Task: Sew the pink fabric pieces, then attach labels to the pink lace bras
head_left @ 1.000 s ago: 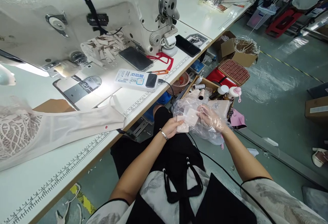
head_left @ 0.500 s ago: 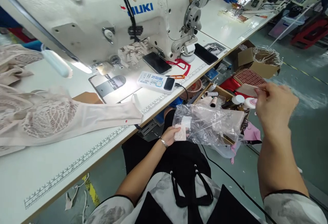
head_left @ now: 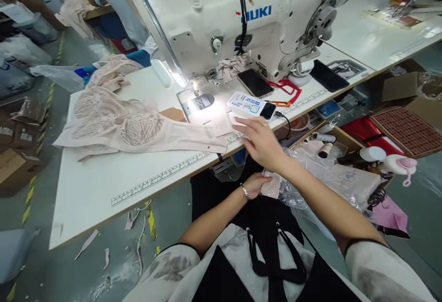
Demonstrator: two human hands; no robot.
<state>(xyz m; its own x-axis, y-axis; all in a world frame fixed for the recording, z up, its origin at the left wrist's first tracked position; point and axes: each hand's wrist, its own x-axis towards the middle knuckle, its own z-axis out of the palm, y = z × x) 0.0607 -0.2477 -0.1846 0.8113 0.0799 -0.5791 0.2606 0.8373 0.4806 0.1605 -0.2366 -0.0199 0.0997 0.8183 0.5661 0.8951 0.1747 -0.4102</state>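
Note:
My right hand [head_left: 263, 144] reaches over the table's front edge, fingers stretched out and thumb apart. Its fingertips are at the right edge of a pale, faintly printed label [head_left: 222, 125], which lies by the band end of a beige lace bra [head_left: 141, 130]. Lower down, over my lap, my left hand [head_left: 254, 185] is closed on a similar pale label [head_left: 271, 186]; whether it is one or a stack I cannot tell. A clear plastic bag [head_left: 304, 161] lies against that label, partly hidden behind my right forearm.
A JUKI sewing machine [head_left: 255, 39] stands behind the bra. Near it are a phone [head_left: 254, 83], a white box-like device [head_left: 251, 105], red-handled scissors [head_left: 288, 89] and another phone [head_left: 329, 76]. A box of thread spools and bottles [head_left: 340, 138] sits beside my lap.
My right hand has swung from the far right, where it held a pale flat piece, to the bra's band end. A label lies there now. The view has turned left.

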